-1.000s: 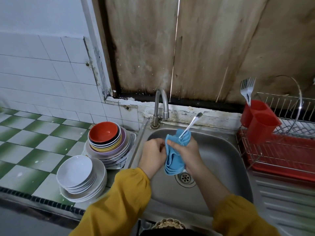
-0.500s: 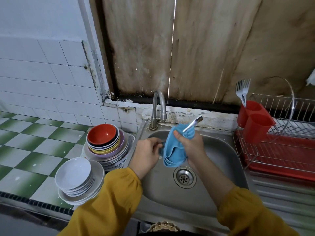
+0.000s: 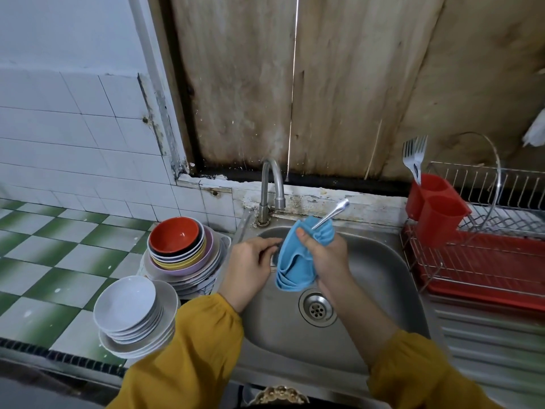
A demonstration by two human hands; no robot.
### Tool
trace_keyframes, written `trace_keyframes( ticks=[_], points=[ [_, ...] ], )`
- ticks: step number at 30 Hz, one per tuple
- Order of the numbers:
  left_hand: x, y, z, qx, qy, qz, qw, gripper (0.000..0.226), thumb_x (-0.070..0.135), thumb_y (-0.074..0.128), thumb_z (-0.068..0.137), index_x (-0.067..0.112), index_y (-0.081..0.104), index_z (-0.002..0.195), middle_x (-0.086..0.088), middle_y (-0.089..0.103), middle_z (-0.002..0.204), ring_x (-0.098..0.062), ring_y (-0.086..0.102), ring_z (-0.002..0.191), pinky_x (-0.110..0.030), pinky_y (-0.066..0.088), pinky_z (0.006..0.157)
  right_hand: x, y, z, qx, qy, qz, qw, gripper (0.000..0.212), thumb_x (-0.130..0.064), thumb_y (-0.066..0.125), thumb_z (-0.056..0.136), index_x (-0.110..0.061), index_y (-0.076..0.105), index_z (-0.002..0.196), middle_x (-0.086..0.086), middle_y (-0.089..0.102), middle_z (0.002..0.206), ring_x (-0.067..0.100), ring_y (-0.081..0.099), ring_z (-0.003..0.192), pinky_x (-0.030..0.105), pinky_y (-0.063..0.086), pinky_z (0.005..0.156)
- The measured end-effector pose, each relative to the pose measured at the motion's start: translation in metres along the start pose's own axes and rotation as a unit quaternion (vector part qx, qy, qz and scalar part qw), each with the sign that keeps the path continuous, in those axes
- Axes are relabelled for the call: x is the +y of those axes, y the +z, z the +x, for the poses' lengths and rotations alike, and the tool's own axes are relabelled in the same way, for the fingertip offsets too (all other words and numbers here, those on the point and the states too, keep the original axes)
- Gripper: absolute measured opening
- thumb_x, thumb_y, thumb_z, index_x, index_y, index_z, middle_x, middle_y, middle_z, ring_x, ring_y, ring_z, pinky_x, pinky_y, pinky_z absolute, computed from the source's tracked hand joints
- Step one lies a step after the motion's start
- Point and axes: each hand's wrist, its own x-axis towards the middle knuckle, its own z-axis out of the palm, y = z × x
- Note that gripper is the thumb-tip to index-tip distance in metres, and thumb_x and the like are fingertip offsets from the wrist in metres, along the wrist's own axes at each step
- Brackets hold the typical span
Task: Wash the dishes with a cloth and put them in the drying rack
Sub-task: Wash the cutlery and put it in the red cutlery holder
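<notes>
Right hand (image 3: 324, 255) fingers gripping blue cloth (image 3: 292, 267) and utensil (image 3: 333, 212), left hand (image 3: 247, 267) beside cloth

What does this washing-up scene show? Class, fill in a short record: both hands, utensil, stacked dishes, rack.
left hand: over the sink, fingers at the left edge of the cloth; grip hidden
right hand: grips the cloth, bunched round the utensil
utensil: metal handle pokes up from the cloth; head hidden
stacked dishes: bowls on plates, plus a white stack, on the counter left of the sink
rack: right of the sink; forks in its red holder; visible part holds no dishes
</notes>
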Motion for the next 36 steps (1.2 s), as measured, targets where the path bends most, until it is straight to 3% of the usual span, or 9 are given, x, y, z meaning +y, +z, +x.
trace_keyframes(
  ticks=[3,13,19,22,25,28,30,34,36],
  points=[
    [-0.008,-0.012,0.003,0.006,-0.006,0.003,1.000,0.022,-0.002,0.067,0.087,0.007,0.075,0.104,-0.008,0.075,0.098,-0.019,0.070,0.086,0.001,0.039,0.080,-0.023,-0.011,0.015,0.051,0.005,0.029,0.998,0.016,-0.013,0.074,0.083,-0.016,0.060,0.090,0.004,0.069,0.095,0.022,0.068,0.086,0.038,0.057,0.070],
    [-0.015,-0.027,0.007,0.028,-0.010,0.005,1.000,0.021,-0.004,0.064,0.088,0.006,0.076,0.102,-0.008,0.075,0.096,-0.018,0.068,0.087,-0.015,0.045,0.082,-0.022,-0.020,0.015,0.023,-0.017,0.033,0.999,0.018,-0.007,0.077,0.080,-0.016,0.064,0.089,0.004,0.071,0.091,0.020,0.068,0.081,0.033,0.055,0.065],
    [-0.027,-0.035,0.001,0.049,-0.001,0.030,0.998,0.022,-0.010,0.062,0.086,0.004,0.077,0.094,-0.009,0.075,0.091,-0.014,0.065,0.079,-0.011,0.043,0.078,-0.066,-0.050,0.030,0.122,-0.045,0.089,0.987,0.019,-0.017,0.074,0.084,-0.023,0.058,0.092,-0.002,0.066,0.098,0.015,0.065,0.087,0.036,0.057,0.075],
    [-0.029,-0.040,0.002,0.024,0.026,0.060,0.998,0.026,-0.013,0.063,0.083,0.006,0.077,0.094,-0.008,0.074,0.089,-0.019,0.068,0.079,-0.024,0.052,0.078,-0.078,-0.060,0.025,0.003,-0.107,-0.067,0.992,0.019,-0.016,0.075,0.082,-0.025,0.064,0.094,-0.001,0.068,0.098,0.018,0.066,0.089,0.034,0.055,0.075],
    [-0.021,-0.038,0.012,0.006,0.084,0.087,0.993,0.032,-0.020,0.060,0.078,0.005,0.076,0.092,-0.009,0.072,0.083,-0.025,0.069,0.075,-0.033,0.057,0.075,-0.070,-0.052,0.016,-0.157,-0.115,-0.289,0.937,0.031,-0.016,0.076,0.080,-0.024,0.066,0.109,-0.007,0.068,0.101,0.014,0.064,0.090,0.026,0.054,0.071],
    [-0.008,-0.037,0.022,0.030,0.106,0.069,0.992,0.037,-0.024,0.057,0.075,0.002,0.075,0.095,-0.009,0.072,0.080,-0.022,0.068,0.073,-0.013,0.050,0.079,-0.054,-0.044,0.011,-0.177,-0.102,-0.386,0.899,0.025,-0.013,0.078,0.079,-0.021,0.069,0.101,-0.010,0.067,0.091,0.010,0.062,0.086,0.025,0.053,0.072],
    [-0.001,-0.037,0.026,0.062,0.048,0.004,0.997,0.028,-0.013,0.060,0.085,0.005,0.074,0.101,-0.009,0.073,0.083,-0.015,0.065,0.075,0.000,0.042,0.077,-0.043,-0.044,0.008,-0.146,-0.099,-0.374,0.910,0.017,-0.012,0.079,0.079,-0.022,0.069,0.090,-0.003,0.069,0.088,0.014,0.064,0.084,0.030,0.054,0.073],
    [0.007,-0.032,0.032,0.123,-0.153,-0.183,0.963,0.035,0.021,0.071,0.089,0.019,0.061,0.123,-0.021,0.071,0.081,-0.019,0.062,0.069,-0.030,0.052,0.072,-0.029,-0.043,-0.001,-0.107,-0.082,-0.239,0.962,0.023,-0.002,0.076,0.081,-0.024,0.069,0.085,-0.002,0.071,0.087,0.014,0.066,0.082,0.026,0.054,0.069],
    [0.011,-0.027,0.034,0.136,-0.207,-0.247,0.937,0.043,0.020,0.074,0.086,0.016,0.057,0.125,-0.018,0.072,0.084,-0.011,0.067,0.076,-0.030,0.055,0.075,-0.019,-0.040,-0.006,-0.074,-0.044,-0.156,0.984,0.020,0.001,0.074,0.081,-0.016,0.071,0.089,0.003,0.072,0.089,0.020,0.068,0.083,0.025,0.054,0.066]
  ],
)
